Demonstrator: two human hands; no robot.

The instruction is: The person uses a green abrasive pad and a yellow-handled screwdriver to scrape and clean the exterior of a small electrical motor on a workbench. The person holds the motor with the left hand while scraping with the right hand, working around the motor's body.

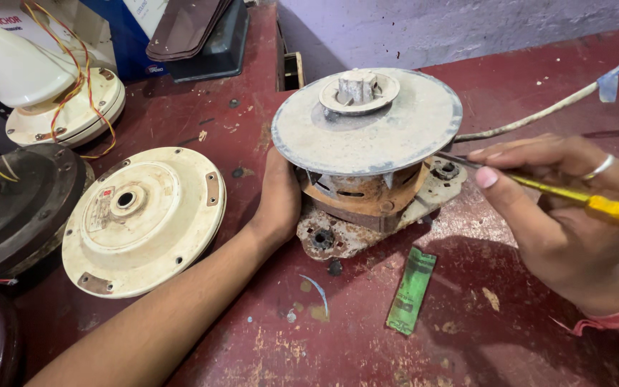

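Steadying a rusted motor (367,193) at center of a worn red table (467,344), the left hand (279,204) presses flat against the motor's left side, fingers hidden behind the housing, so can't tell how far they curl. Right hand (560,208), just right of the motor, is closed around a yellow-handled screwdriver (574,195), thumb and forefinger pinching the shaft; the tip reaches in under the motor's wide grey top disc (367,122), near a mounting lug w/ a bolt hole. A silver ring sits on one finger, a pink band on the wrist. The motor stands upright on a corroded base plate, orange-brown rust showing btwn disc and base. A white cable (531,118) runs away from the motor's right side toward the far edge. In front of the motor, a small green strip (411,290) lies flat on the table. Left of the motor rests a cream fan cover (145,218), round, face up; beyond that a dark round fan body (16,208) and, farther back, a white fan unit (59,93) w/ red and yellow wires looped over it.
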